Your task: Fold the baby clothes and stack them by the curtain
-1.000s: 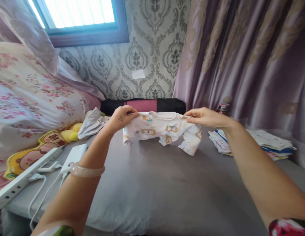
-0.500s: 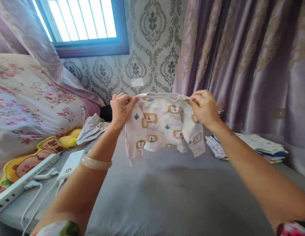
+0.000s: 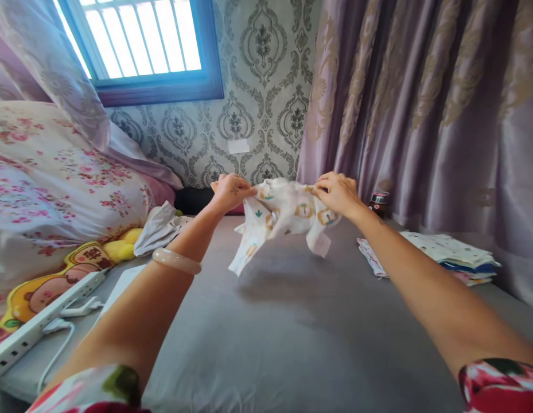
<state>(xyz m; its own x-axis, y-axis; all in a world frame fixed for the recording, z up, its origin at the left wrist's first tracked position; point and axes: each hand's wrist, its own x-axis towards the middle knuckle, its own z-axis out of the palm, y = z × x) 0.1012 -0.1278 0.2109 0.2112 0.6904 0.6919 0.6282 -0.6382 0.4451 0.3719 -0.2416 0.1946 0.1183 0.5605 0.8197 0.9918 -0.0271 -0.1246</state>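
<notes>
A small white long-sleeved baby shirt [image 3: 287, 207], printed with tan lions and green leaves, hangs in the air above the grey bed sheet [image 3: 292, 338]. My left hand [image 3: 234, 192] pinches it at the left shoulder. At the opposite shoulder my right hand [image 3: 336, 192] grips the cloth between thumb and fingers. The lower part of the shirt is swung up and crumpled, with both sleeves dangling and slightly blurred.
Folded clothes [image 3: 451, 252] are stacked at the right. Behind them stands a dark jar [image 3: 379, 202]. On the left lie a white power strip [image 3: 46, 321], a yellow cartoon cushion [image 3: 51, 287] and a crumpled grey cloth [image 3: 158, 229]. Curtains [image 3: 399, 115] hang at the back right.
Both hands have moved lower, farther forward and a little closer together. The shirt, which hung spread out flat, has swung away and bunched up.
</notes>
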